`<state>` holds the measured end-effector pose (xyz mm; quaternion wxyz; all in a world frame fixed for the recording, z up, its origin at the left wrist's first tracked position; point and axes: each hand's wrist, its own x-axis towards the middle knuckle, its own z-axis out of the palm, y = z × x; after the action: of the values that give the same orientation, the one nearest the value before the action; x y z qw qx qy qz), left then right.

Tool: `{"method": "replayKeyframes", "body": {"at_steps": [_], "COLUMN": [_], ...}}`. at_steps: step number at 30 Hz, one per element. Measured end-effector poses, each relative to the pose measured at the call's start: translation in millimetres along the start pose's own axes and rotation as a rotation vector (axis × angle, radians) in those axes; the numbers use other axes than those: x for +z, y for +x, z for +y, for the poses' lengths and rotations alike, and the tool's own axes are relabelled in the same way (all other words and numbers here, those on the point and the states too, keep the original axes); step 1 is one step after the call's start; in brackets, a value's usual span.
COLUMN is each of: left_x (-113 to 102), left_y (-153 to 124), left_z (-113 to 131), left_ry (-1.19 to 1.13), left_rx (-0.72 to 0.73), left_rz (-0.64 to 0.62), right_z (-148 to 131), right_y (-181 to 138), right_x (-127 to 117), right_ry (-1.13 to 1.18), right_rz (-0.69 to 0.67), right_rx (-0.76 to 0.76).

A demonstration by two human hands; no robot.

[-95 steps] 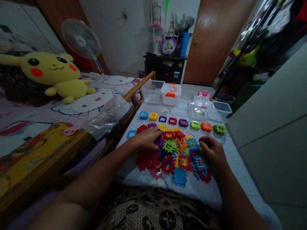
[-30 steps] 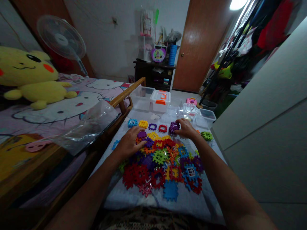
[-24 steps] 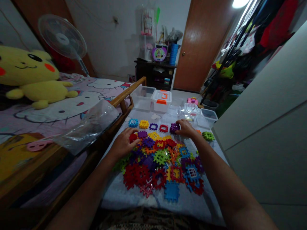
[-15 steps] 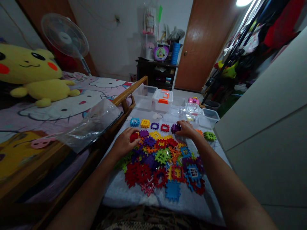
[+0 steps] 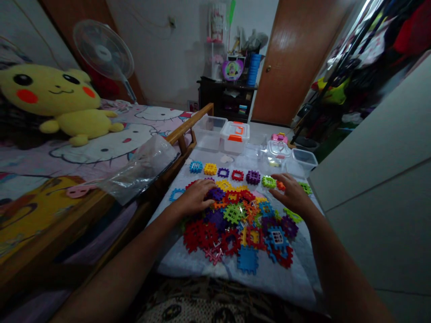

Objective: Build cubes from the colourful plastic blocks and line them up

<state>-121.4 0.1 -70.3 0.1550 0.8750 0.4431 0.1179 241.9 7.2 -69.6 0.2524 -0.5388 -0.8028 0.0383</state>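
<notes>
Left hand (image 5: 196, 197): lies over the left edge of the loose pile (image 5: 232, 214) of notched plastic pieces. Fingers and thumb spread and slack; a purple piece (image 5: 216, 194) shows at the gap between them, and I see no pinch. Underside of the palm hidden; contact there cannot be told.

Right hand (image 5: 292, 196): thumb and fingers parted, nothing seen gripped. An orange piece (image 5: 280, 185) shows in the gap, partly covered by the hand. A lime piece (image 5: 269, 181) sits just beside the fingertips; touching or not, I cannot tell. Past the knuckles, a green piece (image 5: 305, 188) is partly hidden.

Most of the pile lies between the hands and nearer the body; overlap hides its lower pieces. Leftward from the lime piece, ahead of the hands: purple stack (image 5: 253, 177), red frame (image 5: 237, 175), purple frame (image 5: 223, 172), yellow piece (image 5: 210, 169), blue piece (image 5: 195, 167).

Farther ahead on the cloth-covered worktop (image 5: 286, 282): a lidded box (image 5: 235, 129) with orange latches, among clear containers (image 5: 210, 137) whose edges blur together. Both forearms run out of view.
</notes>
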Motion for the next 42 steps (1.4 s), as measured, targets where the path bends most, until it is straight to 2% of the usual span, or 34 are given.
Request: {"method": "replayKeyframes", "body": {"at_steps": [3,5,8,10,16,20,24,28,33,37,42], "left_x": [-6,-11,-17,-18,-14,-24,-46,-57,-43,-32,-29], "left_y": [12,21,34,40,50,46,28,1,-18,-17,-12], "left_z": [-3,-3,-1,1,1,-8,-25,-35,-32,-30,-29], "left_ry": [0.046,0.075,0.122,0.148,0.164,0.144,0.047,0.022,0.077,0.118,0.122], "left_rx": [0.072,0.107,0.104,0.099,0.1,0.077,0.045,0.054,0.08,0.089,0.112], "left_rz": [-0.102,-0.214,-0.363,-0.397,-0.388,-0.318,-0.209,-0.218,-0.282,-0.302,-0.329], "right_z": [5,8,11,13,18,22,27,27,23,22,23], "right_y": [-30,-43,-55,-58,-66,-69,-70,-70,-68,-68,-70], "right_x": [-5,-3,4,9,15,19,25,28,26,25,26], "right_ry": [0.082,0.137,0.166,0.14,0.103,0.09,0.102,0.119,0.113,0.101,0.098], "right_rz": [0.014,0.041,0.114,0.168,0.249,0.246,0.229,0.21,0.202,0.203,0.205], "right_rx": [0.09,0.149,0.22,0.251,0.299,0.315,0.34,0.344,0.35,0.345,0.343]}}
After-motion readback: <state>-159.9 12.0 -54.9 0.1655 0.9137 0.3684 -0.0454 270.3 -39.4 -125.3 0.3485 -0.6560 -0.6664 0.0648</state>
